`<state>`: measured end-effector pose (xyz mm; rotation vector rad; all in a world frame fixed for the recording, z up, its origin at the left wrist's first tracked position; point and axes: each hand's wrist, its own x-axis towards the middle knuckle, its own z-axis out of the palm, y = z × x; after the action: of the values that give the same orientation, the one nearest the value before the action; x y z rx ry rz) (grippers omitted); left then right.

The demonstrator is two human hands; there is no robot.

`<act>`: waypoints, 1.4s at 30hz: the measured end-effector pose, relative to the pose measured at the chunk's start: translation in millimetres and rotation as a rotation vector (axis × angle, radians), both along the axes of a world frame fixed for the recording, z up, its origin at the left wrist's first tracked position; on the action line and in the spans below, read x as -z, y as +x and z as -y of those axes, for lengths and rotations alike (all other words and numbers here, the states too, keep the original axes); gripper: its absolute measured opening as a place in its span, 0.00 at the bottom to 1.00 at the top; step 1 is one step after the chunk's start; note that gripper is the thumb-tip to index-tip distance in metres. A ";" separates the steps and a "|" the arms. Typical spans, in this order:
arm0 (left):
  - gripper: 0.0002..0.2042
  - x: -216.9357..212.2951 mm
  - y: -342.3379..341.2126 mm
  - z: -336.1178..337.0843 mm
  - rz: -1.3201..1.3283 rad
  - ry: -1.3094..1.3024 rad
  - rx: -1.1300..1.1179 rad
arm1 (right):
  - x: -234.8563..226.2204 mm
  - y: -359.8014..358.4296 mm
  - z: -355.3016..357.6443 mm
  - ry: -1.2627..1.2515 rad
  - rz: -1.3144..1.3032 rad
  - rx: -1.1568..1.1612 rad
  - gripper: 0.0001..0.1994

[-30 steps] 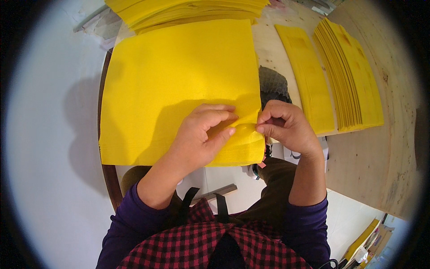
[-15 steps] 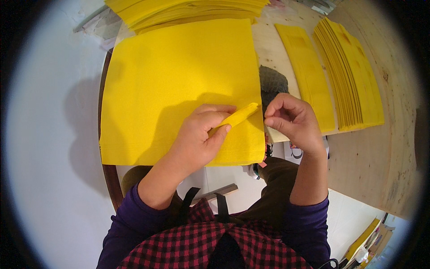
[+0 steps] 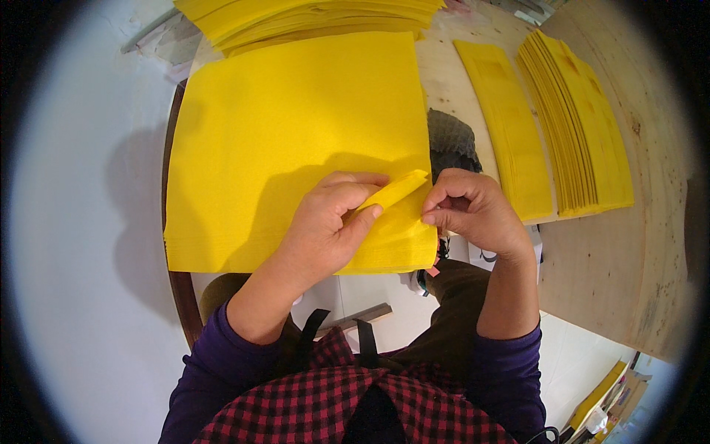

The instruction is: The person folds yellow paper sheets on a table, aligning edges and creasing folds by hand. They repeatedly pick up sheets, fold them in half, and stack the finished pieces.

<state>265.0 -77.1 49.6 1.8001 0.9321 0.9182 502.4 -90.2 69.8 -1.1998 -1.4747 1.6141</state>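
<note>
Pinching a folded yellow felt-like flap (image 3: 399,189) in left hand (image 3: 325,222) over the broad yellow felt-like stack (image 3: 296,111), probably clearing its right edge. Holding right hand (image 3: 481,211) nearly closed there, can't tell on what.

The 2 arms (image 3: 509,296) reach forward. The left hand (image 3: 322,218) curls in a grip; the right hand (image 3: 473,207) makes a small pinch.
</note>
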 end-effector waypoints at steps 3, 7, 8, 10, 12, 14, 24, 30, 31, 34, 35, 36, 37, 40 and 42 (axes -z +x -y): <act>0.11 0.6 -0.9 -1.3 -0.028 0.088 0.030 | -2.6 -4.2 -2.3 0.078 -0.018 0.015 0.03; 0.15 -0.9 -4.0 1.7 -0.105 0.142 0.059 | -4.0 -8.0 -3.0 0.065 -0.017 0.051 0.03; 0.15 -1.1 -4.0 1.9 -0.132 0.160 0.066 | -4.0 -8.6 -2.9 0.056 -0.019 0.060 0.04; 0.15 -0.8 -3.6 2.5 -0.187 0.196 0.078 | -3.8 -9.1 -2.4 0.064 -0.010 0.086 0.04; 0.14 0.5 -2.4 1.0 -0.138 0.139 0.073 | -3.7 -8.2 -1.4 0.096 0.011 0.120 0.05; 0.12 2.0 -1.6 -0.6 -0.087 0.114 0.064 | -3.4 -5.7 -2.3 0.162 0.028 0.177 0.05; 0.06 2.9 -0.9 -3.6 -0.013 0.110 0.047 | 5.9 5.5 0.4 0.152 0.158 -0.089 0.08; 0.07 3.3 -1.3 -3.6 -0.021 0.133 0.058 | 3.7 2.3 0.1 0.124 0.149 -0.046 0.04; 0.08 3.8 -1.3 -3.8 -0.022 0.148 0.059 | 2.7 1.0 0.5 0.111 0.112 -0.029 0.04; 0.10 4.1 -1.5 -4.2 -0.034 0.161 0.065 | -1.0 -2.5 1.0 0.061 0.044 0.010 0.04; 0.12 3.4 -2.1 -3.7 -0.054 0.156 0.071 | -2.1 -3.3 0.6 0.038 0.023 0.014 0.04; 0.14 2.0 -2.7 -2.3 -0.075 0.143 0.078 | -3.2 -3.9 0.2 0.025 -0.005 0.013 0.04; 0.15 0.3 -3.3 -0.9 -0.096 0.130 0.085 | -3.4 -5.3 -0.6 0.030 -0.011 0.026 0.04; 0.19 -4.3 -3.0 3.4 -0.160 0.162 0.086 | -3.3 -7.6 -1.8 0.054 -0.027 0.048 0.04; 0.19 -5.7 -2.2 3.6 -0.217 0.186 0.099 | -3.0 -7.7 -1.6 0.049 -0.011 0.059 0.04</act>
<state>262.8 -80.8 55.3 2.1182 0.9056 0.7794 494.8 -88.6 72.7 -1.1943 -1.4506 1.5340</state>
